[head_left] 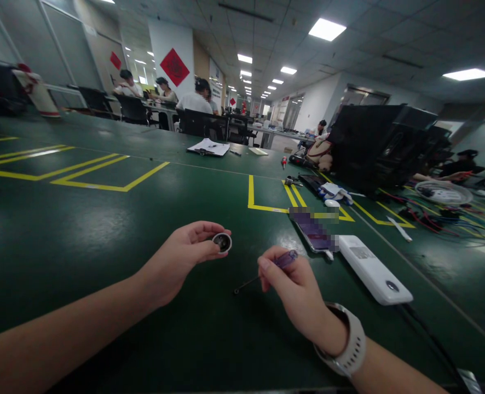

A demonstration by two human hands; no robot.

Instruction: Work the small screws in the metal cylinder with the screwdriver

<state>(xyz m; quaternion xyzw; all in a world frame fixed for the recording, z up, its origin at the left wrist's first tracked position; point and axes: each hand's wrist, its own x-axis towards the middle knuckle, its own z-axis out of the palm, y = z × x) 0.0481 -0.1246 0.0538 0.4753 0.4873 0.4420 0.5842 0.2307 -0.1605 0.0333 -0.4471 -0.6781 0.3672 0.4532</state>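
My left hand [185, 254] grips a small round metal cup-shaped part [223, 242] between thumb and fingers, its dark hollow side facing me. Inside the hollow are small details too fine to make out. In my right hand [287, 279] is a screwdriver [286, 259] with a see-through purple handle. Its thin dark shaft slants down to the left, and a small dark piece [236, 291] shows at the tip. The tip is apart from the round part, a little below and to the right of it.
Right of my hands lie a phone [314, 232] and a white power strip [374, 271] with a black cable. Farther back are a clipboard with paper [208, 146], a small metal part [290, 180] and a black computer case [377, 142]. Coloured wires [443, 210] spread at right. Several people sit beyond.
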